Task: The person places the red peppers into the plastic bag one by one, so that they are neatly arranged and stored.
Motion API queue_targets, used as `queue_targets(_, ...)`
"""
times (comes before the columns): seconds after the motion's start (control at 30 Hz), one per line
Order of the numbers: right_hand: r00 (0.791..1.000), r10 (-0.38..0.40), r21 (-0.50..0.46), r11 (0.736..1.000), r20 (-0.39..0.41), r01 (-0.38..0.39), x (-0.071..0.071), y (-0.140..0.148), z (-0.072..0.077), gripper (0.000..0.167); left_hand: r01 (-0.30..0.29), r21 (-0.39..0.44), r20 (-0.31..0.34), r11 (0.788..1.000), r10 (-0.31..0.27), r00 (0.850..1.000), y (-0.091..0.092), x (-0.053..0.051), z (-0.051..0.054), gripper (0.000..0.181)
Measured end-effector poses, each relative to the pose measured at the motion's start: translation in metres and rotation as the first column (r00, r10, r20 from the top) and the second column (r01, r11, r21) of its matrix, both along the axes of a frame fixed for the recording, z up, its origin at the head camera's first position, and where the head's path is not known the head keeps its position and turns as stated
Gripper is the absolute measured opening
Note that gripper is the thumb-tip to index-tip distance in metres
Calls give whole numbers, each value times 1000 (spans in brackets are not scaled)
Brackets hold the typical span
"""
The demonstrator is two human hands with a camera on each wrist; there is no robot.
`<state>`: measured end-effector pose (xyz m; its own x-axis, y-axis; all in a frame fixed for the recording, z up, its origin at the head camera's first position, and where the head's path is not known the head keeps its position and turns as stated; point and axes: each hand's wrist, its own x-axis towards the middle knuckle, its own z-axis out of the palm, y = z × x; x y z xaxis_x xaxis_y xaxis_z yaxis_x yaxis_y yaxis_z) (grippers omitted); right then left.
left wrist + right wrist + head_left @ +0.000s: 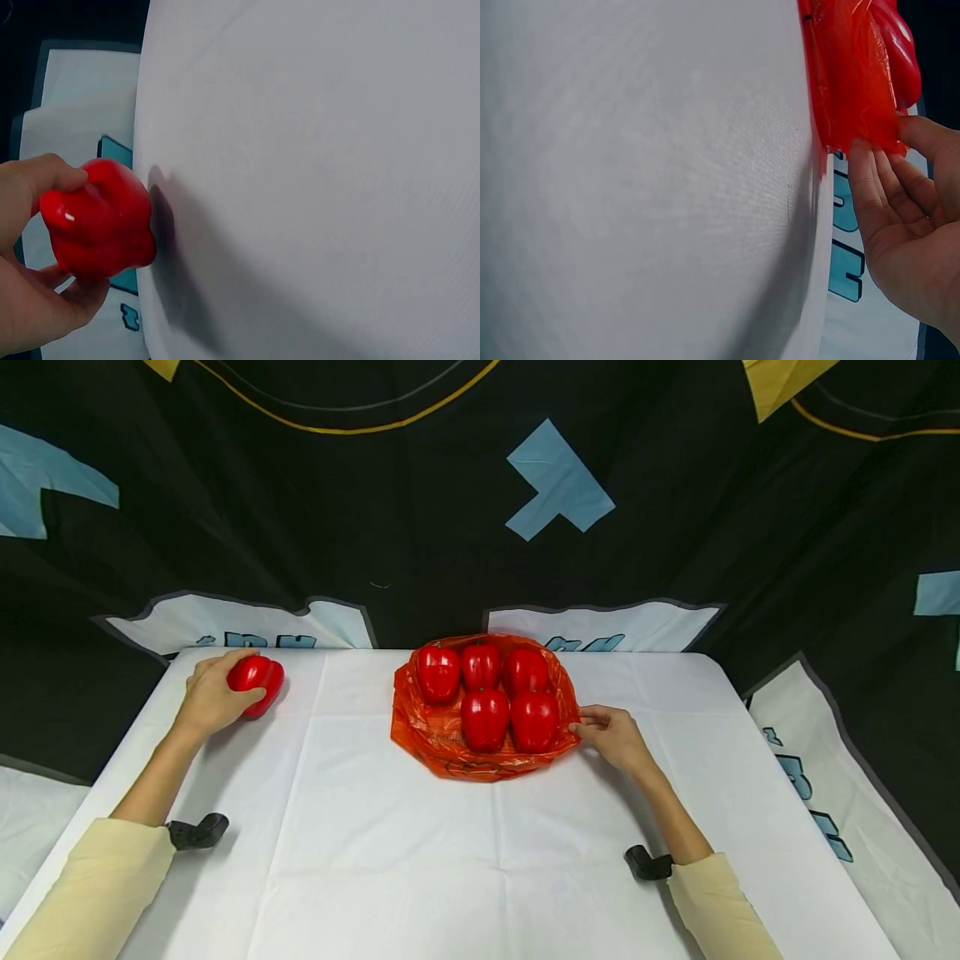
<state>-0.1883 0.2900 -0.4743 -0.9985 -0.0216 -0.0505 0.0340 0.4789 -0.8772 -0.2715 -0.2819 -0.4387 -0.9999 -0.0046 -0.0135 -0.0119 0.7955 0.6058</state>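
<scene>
At the far left of the table my left hand [215, 692] grips a red bell pepper [258, 681], thumb on the near side and fingers on the far side. The left wrist view shows this pepper [101, 221] from its lobed end, between thumb and fingers. Mid-table lies a red plastic bag [442, 758], spread wide with its mouth up. Several glossy red bell peppers [485, 720] sit inside it in two rows. My right hand [617, 739] pinches the bag's right edge. In the right wrist view, thumb and fingertips meet the thin plastic [859, 97].
A white cloth covers the table [390, 860]. Beyond its far edge hangs a black curtain [420, 518] with blue, yellow and white shapes. A black wrist mount [198, 832] sits at the left cuff, another [648, 863] at the right.
</scene>
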Motion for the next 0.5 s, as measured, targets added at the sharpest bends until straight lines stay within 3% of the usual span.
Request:
queue_targets(0.33, 1000, 6, -2, 1000, -7, -6, 0, -1, 2, 35, 80, 63, -12, 995, -80, 997, 24, 6, 5, 75)
queue_targets(0.5, 1000, 3, 12, 1000, -5, -3, 1, -2, 3, 35, 103, 137, -9, 985, -102, 995, 40, 14, 7, 73)
